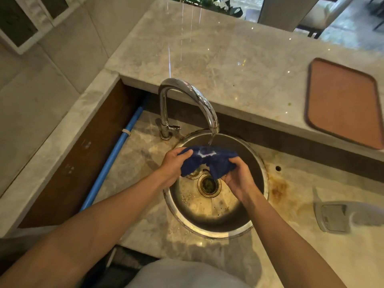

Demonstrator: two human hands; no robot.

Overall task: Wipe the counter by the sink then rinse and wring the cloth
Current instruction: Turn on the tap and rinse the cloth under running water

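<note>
The marble counter (145, 242) runs in two levels: a lower level carrying the sink and a raised ledge along its far edge. A brown tray (342, 104) lies on the raised ledge near its right end. The round steel sink (209, 215) is set into the lower level; rust-coloured staining marks the counter just beside its right rim. A blue pipe (112, 163) runs along the left edge of the lower level. A chrome tap (187, 94) stands at the far left of the sink rim, its spout arching over the basin, with water running. A blurred grey object (340, 217) lies near the right edge. The blue cloth (207, 160) is held over the basin, under the stream. The left hand (172, 165) grasps its left end; the right hand (239, 173) grasps its right end. The drain (209, 185) lies directly below the cloth.
</note>
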